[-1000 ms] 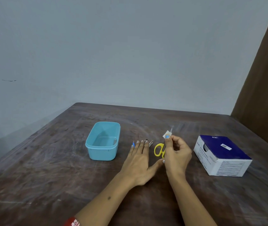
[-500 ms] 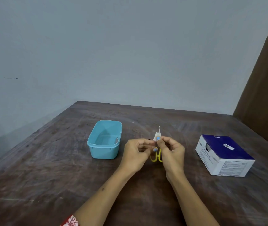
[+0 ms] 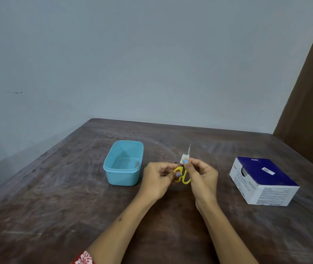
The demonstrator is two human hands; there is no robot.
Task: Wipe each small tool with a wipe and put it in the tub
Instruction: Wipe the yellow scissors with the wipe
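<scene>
While both forearms reach in from the near edge, the left hand [image 3: 158,177] curls its fingers round the yellow loop handles of the small scissors [image 3: 182,174], held above the table [image 3: 60,202] between the two hands. Just past it, the right hand [image 3: 202,175] pinches a folded white wipe [image 3: 185,159] around the blades, whose thin tip pokes out beyond. Light, stiff and sharp-pointed, the scissors are probably best held by the handles; the damp wipe looks soft and limp. Farther left sits the blue tub [image 3: 123,175], farther right the swab box [image 3: 262,181].
</scene>
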